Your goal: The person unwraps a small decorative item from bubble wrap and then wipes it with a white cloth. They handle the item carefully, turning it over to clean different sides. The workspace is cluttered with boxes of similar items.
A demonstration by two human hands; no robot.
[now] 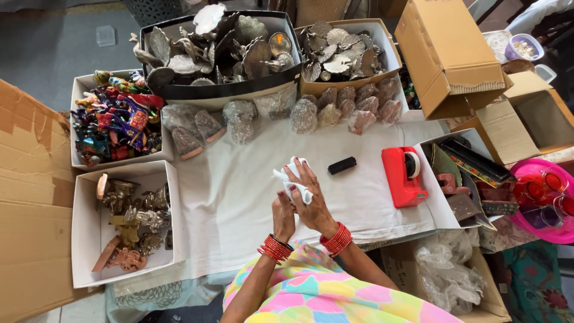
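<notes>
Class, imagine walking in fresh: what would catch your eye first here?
Likely the red tape dispenser on the white cloth, right of both hands, the left hand and right hand, which hold a white wrapped piece. At far left, a box of bright painted figurines stands out.

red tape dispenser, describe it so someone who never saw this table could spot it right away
Start at the white cloth covering the work surface and look to its right side, past both hands and the small black block. The tape dispenser stands there beside an open box of dark flat items. It is the only bright red, solid plastic thing on the cloth.
</notes>
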